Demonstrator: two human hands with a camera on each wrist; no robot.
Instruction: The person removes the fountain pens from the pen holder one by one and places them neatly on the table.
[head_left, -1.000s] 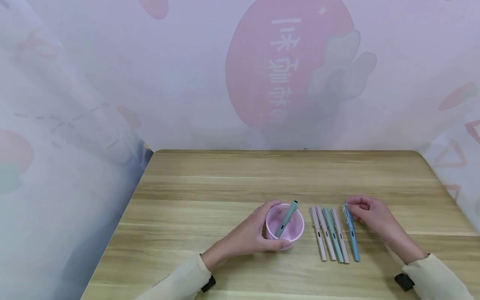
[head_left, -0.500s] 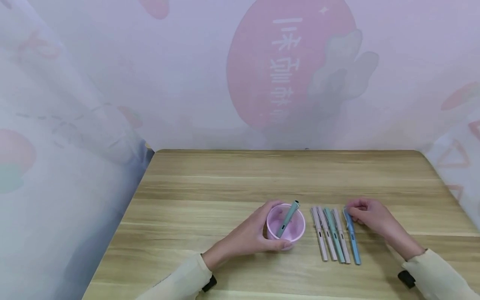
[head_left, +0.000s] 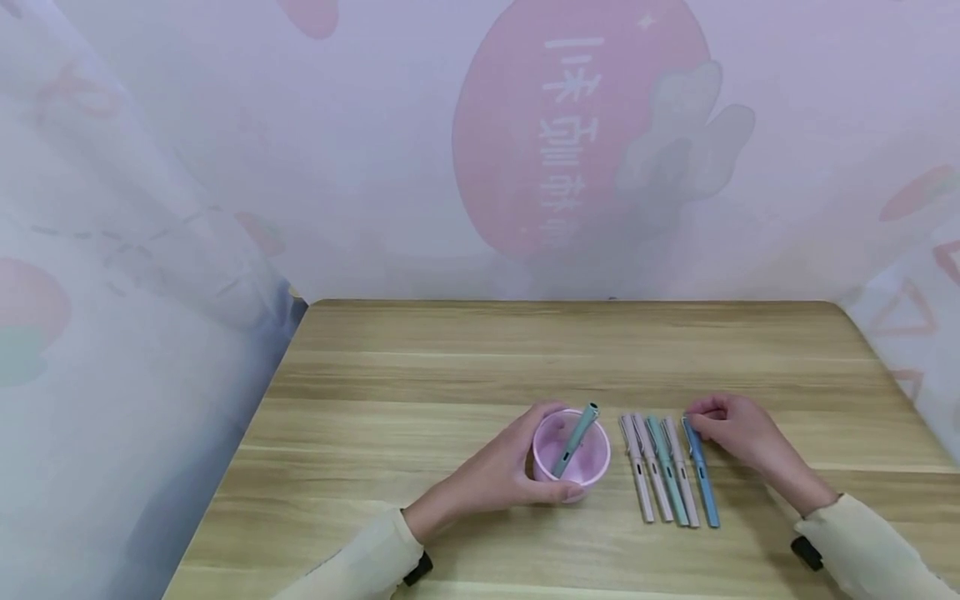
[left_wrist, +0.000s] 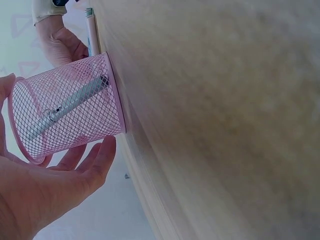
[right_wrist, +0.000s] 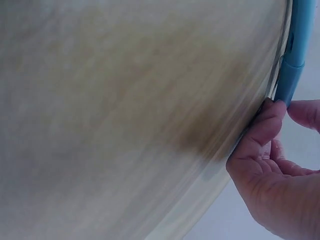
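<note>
My left hand [head_left: 504, 472] cups the pink mesh cup [head_left: 570, 454] steady as my right hand [head_left: 731, 431] pinches the blue pen [head_left: 701, 475] by its cap end, best lifted level.

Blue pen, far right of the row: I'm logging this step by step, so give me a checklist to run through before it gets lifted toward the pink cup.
1. Right hand pinches the blue pen at its cap end: ok.
2. Pen off the table: not ok, it lies flat.
3. Left hand holds the pink mesh cup: ok.
4. Cup upright: ok.
5. Room in the cup: ok, only one grey-green pen leans inside.
6. Firmness of the pinch: cannot tell.
</note>
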